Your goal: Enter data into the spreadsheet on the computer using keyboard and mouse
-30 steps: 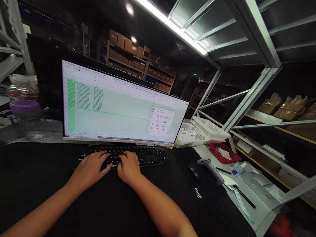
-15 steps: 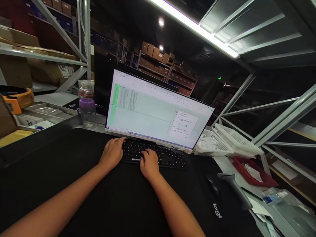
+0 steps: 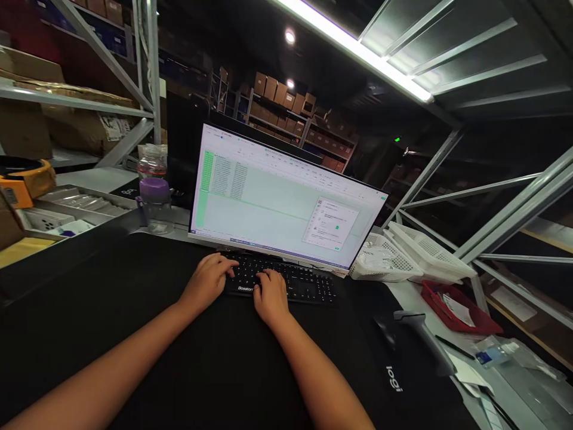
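A black keyboard (image 3: 308, 283) lies in front of a monitor (image 3: 268, 209), whose screen shows a green-tinted spreadsheet and a small pop-up window at its right. My left hand (image 3: 209, 278) rests at the keyboard's left end, open, its fingers reaching over the keys. Over the middle keys lies my right hand (image 3: 271, 295), also open, with fingers bent a little and nothing held. Both forearms lie across a black desk mat (image 3: 215, 370). Whether any key is pressed down cannot be seen.
To the right are a black mouse (image 3: 385, 331), a grey barcode scanner (image 3: 425, 340), white perforated baskets (image 3: 385, 263) and a red tray (image 3: 483, 319). A purple-lidded bottle (image 3: 155, 206) stands left of the monitor. Metal shelving (image 3: 152, 71) rises on both sides.
The fingers of my left hand have shifted from the keyboard's upper left corner slightly right and down over the keys. My right hand stays about where it was.
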`<state>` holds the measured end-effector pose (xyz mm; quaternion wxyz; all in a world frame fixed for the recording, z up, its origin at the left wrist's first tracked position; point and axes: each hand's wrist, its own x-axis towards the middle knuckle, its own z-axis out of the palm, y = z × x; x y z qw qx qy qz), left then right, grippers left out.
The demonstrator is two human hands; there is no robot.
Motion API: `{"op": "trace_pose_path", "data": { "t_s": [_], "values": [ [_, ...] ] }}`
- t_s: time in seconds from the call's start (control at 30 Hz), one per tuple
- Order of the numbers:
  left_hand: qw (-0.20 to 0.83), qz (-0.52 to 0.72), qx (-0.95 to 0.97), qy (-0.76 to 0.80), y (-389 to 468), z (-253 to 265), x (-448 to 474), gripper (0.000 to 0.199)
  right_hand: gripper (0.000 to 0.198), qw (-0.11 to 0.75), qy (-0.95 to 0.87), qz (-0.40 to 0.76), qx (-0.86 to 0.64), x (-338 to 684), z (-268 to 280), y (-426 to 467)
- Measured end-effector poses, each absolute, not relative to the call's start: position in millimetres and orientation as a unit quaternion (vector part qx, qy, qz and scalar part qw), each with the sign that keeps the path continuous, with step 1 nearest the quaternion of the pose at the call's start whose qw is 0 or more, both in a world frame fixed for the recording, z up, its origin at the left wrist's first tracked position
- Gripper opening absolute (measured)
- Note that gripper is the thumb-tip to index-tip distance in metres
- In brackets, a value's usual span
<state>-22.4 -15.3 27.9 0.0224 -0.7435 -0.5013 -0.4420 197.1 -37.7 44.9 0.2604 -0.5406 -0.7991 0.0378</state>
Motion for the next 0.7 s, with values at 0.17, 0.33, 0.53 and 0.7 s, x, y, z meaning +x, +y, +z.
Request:
{"op": "trace_pose_path", "data": {
  "t_s": [0.17, 0.33, 0.53, 0.7],
  "values": [
    [0.043, -0.395, -0.792, -0.463, -10.8, 19.6, -16.9, 0.042, 0.04, 0.252, -0.802, 0.039, -0.54, 197.8, 48.2, -39.5],
    [0.074, -0.411, -0.781, -0.464, -2.2, 12.5, -21.6, 0.039, 0.039, 0.253, -0.805, 0.029, -0.536, 199.8, 45.5, -35.8],
    [0.098, -0.39, -0.789, -0.465, -1.2, 11.0, -23.1, 0.038, 0.038, 0.249, -0.806, 0.031, -0.535, 199.8, 44.2, -35.3],
    [0.094, -0.382, -0.788, -0.474, 0.3, 9.8, -23.3, 0.04, 0.04, 0.24, -0.788, 0.026, -0.566, 204.1, 49.1, -33.2]
  ]
}}
